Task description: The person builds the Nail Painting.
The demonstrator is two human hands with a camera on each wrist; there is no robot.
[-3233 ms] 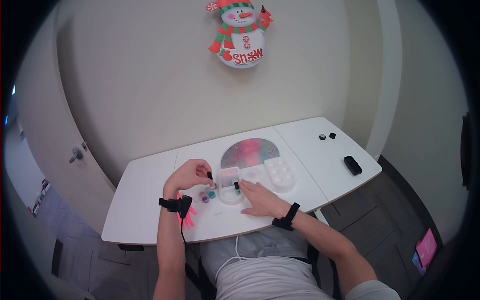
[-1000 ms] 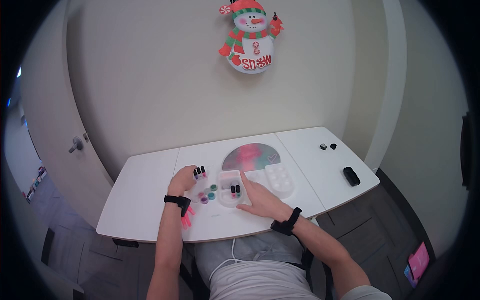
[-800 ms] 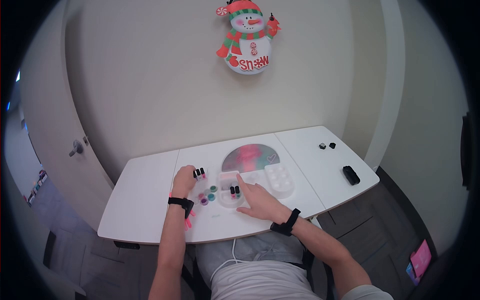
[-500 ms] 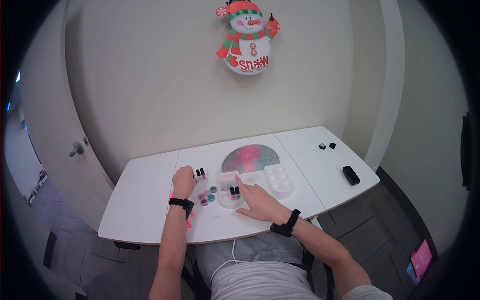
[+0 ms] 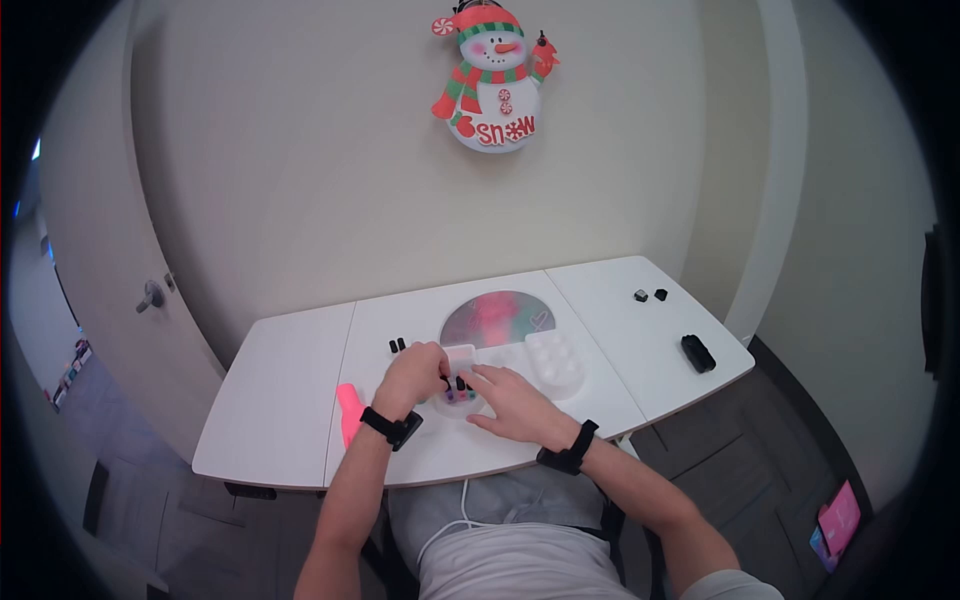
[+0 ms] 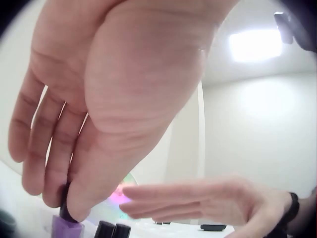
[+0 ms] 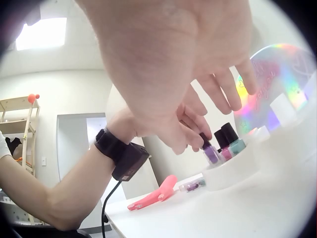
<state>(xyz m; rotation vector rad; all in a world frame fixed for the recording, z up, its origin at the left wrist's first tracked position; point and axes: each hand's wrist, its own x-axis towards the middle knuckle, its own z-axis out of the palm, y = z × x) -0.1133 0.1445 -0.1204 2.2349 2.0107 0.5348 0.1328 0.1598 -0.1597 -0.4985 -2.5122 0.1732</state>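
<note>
My left hand [image 5: 415, 378] pinches the black cap of a purple nail polish bottle [image 7: 212, 154] between thumb and fingertips. That bottle is at the near compartment of the white organizer [image 7: 233, 173], right beside a pink nail polish bottle [image 7: 226, 152] and a teal nail polish bottle [image 7: 237, 146], both upright. My right hand [image 5: 522, 405] is at the organizer's right side, fingers straight and holding nothing, close to the black caps. In the head view, my left hand hides most of the small pots.
Two black-capped bottles [image 5: 397, 345] stand at the left. A pink model hand [image 5: 349, 410] lies by my left wrist. Behind the organizer stands a rounded iridescent panel [image 5: 497, 318]; a white tray with round wells [image 5: 557, 362] adjoins it. A black case [image 5: 698, 353] lies far right.
My left hand has taken the purple nail polish bottle from the group at the left and moved it right and nearer, to the organizer. My right hand has stayed nearly in place.
</note>
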